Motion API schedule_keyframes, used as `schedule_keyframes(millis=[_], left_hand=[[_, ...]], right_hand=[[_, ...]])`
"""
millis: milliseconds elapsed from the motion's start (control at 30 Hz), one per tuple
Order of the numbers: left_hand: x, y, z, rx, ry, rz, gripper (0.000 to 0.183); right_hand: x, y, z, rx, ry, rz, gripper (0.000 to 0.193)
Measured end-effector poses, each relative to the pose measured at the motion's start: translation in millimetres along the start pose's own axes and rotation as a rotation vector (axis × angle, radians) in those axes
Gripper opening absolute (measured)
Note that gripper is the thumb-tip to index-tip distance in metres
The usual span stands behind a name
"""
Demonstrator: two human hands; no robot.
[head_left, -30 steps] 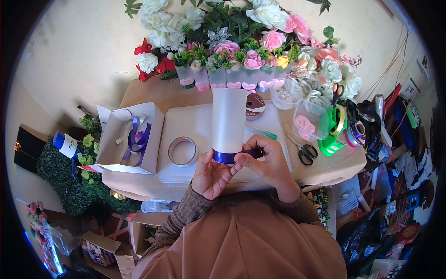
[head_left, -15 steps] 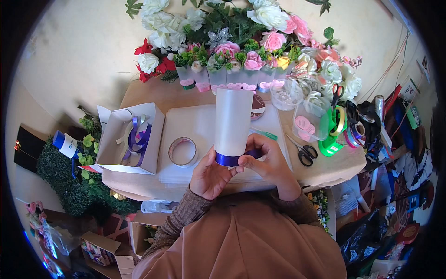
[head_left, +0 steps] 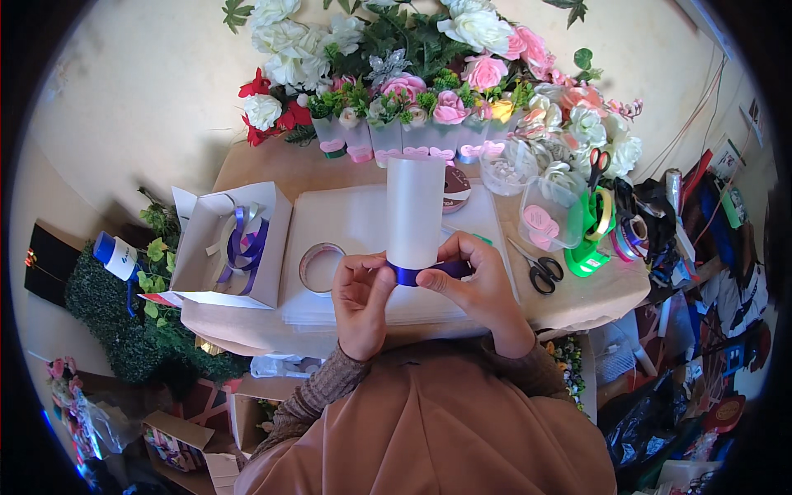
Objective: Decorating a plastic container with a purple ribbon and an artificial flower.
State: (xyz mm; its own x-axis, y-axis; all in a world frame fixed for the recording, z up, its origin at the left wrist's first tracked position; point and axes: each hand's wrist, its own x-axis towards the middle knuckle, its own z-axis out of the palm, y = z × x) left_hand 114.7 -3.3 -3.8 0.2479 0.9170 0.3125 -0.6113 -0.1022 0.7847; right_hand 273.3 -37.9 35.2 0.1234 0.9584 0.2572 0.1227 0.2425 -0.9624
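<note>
A translucent white cylinder (head_left: 415, 206) stands upright between my hands, above the sheets on the table. Round its lower end runs a shiny dark blue-purple ribbon (head_left: 405, 275), whose loose end sticks out to the right. My left hand (head_left: 360, 304) is closed at the left side of the base, thumb and fingertips pinching the ribbon's edge against the cylinder. On the other side my right hand (head_left: 483, 289) is closed too, its thumb pressing the ribbon at the front while the fingers behind support the loose end. The back of the cylinder is hidden.
White sheets (head_left: 330, 214) lie under a tape roll (head_left: 322, 268). A box (head_left: 275, 247) of ribbon pieces stands left. Black scissors (head_left: 544, 274), a tub of pink labels (head_left: 551, 216) and a green tape dispenser (head_left: 587, 256) are right. Artificial flowers (head_left: 450, 107) line the back.
My left hand has shifted from beneath the base to its left side, with the thumb now up at the ribbon. The cylinder has moved slightly up and is a little straighter.
</note>
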Motion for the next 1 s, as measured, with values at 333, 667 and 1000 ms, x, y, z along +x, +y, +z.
schedule_keyframes(millis=[333,667,1000], left_hand=[[4.1,-4.9,-4.3,-0.186,-0.012,-0.126,0.022],[4.6,-4.5,-3.1,-0.199,-0.048,-0.145,0.011],[3.7,-3.9,-1.7,-0.238,-0.057,-0.156,0.014]], right_hand=[[-1.5,-9.6,-1.2,-0.107,0.040,-0.042,0.026],[-2.7,-7.4,0.8,-0.145,0.105,-0.124,0.023],[-5.1,-11.4,5.9,-0.216,0.151,-0.145,0.024]])
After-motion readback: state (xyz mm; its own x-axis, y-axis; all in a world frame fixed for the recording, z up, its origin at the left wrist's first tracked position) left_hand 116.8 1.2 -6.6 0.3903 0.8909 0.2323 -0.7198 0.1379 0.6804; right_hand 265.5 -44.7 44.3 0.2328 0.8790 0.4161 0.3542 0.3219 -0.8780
